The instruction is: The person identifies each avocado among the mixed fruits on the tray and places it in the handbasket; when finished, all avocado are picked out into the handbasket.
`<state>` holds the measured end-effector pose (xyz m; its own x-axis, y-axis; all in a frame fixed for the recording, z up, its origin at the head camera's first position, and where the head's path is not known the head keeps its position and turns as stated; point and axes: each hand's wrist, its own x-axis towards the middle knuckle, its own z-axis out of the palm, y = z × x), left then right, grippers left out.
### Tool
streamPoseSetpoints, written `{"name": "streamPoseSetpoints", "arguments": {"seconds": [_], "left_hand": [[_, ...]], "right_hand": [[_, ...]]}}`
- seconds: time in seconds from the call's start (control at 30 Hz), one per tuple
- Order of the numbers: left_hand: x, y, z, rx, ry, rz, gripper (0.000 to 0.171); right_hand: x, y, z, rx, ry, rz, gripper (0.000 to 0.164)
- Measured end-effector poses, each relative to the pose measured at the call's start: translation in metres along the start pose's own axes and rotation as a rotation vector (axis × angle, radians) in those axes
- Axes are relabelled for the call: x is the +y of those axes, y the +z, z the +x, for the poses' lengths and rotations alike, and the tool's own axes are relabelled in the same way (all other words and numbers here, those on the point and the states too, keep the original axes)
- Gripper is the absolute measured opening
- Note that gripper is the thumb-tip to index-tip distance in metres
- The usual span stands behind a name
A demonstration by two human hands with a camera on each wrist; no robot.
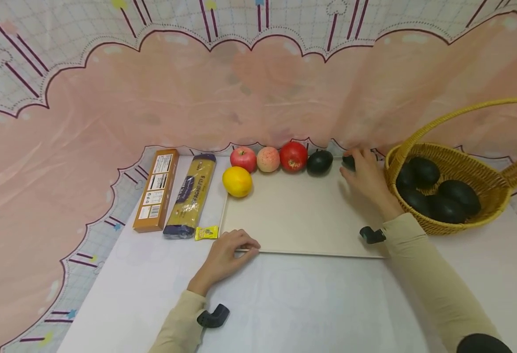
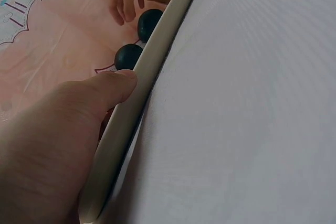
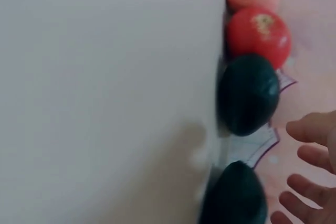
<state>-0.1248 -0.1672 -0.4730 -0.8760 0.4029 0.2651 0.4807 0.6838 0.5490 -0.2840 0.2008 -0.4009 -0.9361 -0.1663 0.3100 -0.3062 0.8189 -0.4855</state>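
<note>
My right hand (image 1: 366, 179) is over the back right corner of a cream tray (image 1: 302, 215), right by a dark avocado (image 1: 349, 163) that it partly covers in the head view. In the right wrist view the fingers (image 3: 310, 129) are spread and apart from that avocado (image 3: 236, 198). A second avocado (image 1: 320, 163) sits to its left, followed by a red pomegranate (image 1: 293, 157), a peach (image 1: 268, 159) and an apple (image 1: 243, 159) along the back edge. My left hand (image 1: 227, 255) rests on the tray's front left corner, thumb (image 2: 118, 87) along the rim.
A wicker basket (image 1: 501, 211) with several dark avocados and a tall handle stands on the right. A lemon (image 1: 237, 182) lies at the tray's left edge. Further left are a spaghetti packet (image 1: 192, 196), a brown box (image 1: 157, 191) and a small yellow wrapped candy (image 1: 207, 233).
</note>
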Motion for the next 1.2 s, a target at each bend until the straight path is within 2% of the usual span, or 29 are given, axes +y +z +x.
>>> {"name": "streamPoseSetpoints", "arguments": {"seconds": [0.17, 0.47, 0.67, 0.9, 1.2], "left_hand": [[0.000, 0.000, 0.000, -0.008, -0.009, 0.010, 0.010], [0.001, 0.000, 0.000, 0.009, 0.018, 0.018, 0.010], [0.002, 0.001, 0.000, 0.012, 0.009, 0.017, 0.011], [0.000, 0.001, -0.002, 0.017, 0.004, 0.006, 0.011], [-0.002, 0.001, 0.000, 0.026, 0.053, 0.002, 0.010]], "right_hand": [[0.008, 0.003, 0.013, 0.005, 0.068, -0.030, 0.046], [0.021, 0.005, 0.026, -0.129, 0.182, -0.055, 0.062], [0.029, 0.007, 0.032, -0.195, 0.175, -0.099, 0.073], [0.030, 0.008, 0.033, -0.143, 0.163, -0.116, 0.060], [0.020, 0.007, 0.027, -0.088, 0.167, -0.016, 0.057]]}}
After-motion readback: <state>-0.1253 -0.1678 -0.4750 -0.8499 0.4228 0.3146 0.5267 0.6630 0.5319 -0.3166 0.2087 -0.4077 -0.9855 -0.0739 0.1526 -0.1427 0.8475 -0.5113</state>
